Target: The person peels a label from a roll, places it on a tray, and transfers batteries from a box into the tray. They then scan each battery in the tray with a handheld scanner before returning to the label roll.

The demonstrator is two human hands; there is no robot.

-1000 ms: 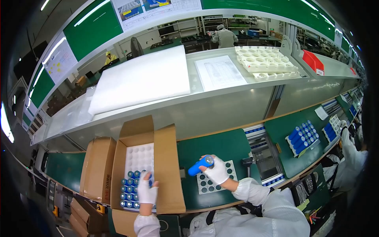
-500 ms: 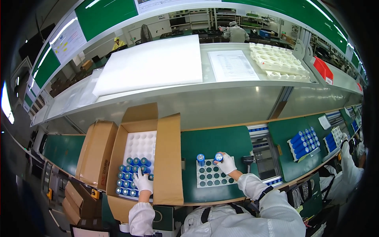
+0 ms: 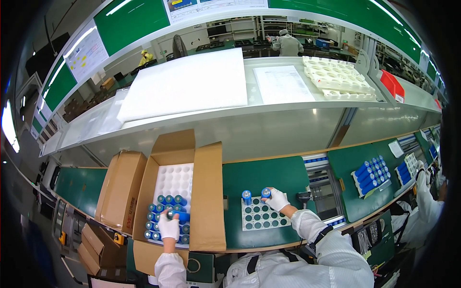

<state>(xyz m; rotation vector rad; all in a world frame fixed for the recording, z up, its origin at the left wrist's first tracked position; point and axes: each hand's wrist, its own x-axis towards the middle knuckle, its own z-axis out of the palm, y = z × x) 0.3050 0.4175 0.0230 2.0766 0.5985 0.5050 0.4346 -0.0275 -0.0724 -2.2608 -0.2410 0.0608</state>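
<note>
A single wide fisheye camera looks down and forward from the wearer's head, the workbench (image 3: pixel 269 173) close below toward six o'clock, the shelf (image 3: pixel 253 97) farther off at twelve.

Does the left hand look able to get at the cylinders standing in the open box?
Probably yes: the box is open at the top and the left hand is right by the standing cylinders, though the cylinder it grips may hinder it.

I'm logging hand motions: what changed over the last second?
The left hand has taken hold of a cell, tipped sideways over the box. The right hand moved right and outward; its cell, earlier tilted, now stands upright at the tray's far edge, still held. The box and tray stayed put.
</note>
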